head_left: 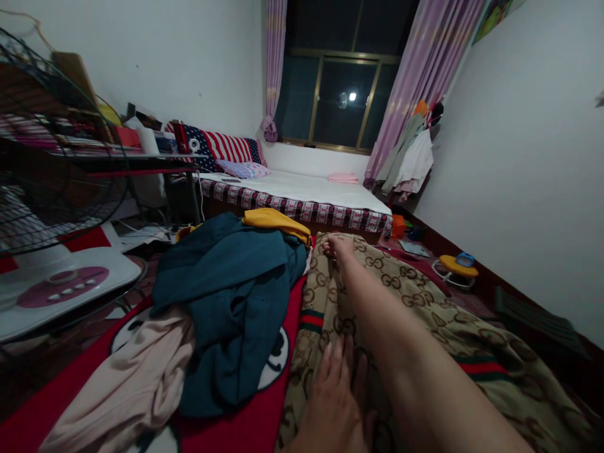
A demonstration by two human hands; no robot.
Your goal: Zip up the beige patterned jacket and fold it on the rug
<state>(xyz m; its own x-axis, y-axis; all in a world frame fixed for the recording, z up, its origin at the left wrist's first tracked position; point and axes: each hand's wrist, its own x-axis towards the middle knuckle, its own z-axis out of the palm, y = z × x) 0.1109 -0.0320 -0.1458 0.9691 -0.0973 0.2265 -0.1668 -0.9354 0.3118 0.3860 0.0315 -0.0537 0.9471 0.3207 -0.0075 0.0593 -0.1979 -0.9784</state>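
At lower centre our left hand (336, 393) lies flat, fingers open, pinning the patterned cloth (425, 296); our right hand (338, 246) reaches its far edge, but we cannot tell its grip.

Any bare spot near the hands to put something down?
Bare: the red blanket strip between the teal garment and the tan patterned cloth; also the far white mattress. Crowded: the clothes pile on the left. Left hand and right hand rest on that cloth.
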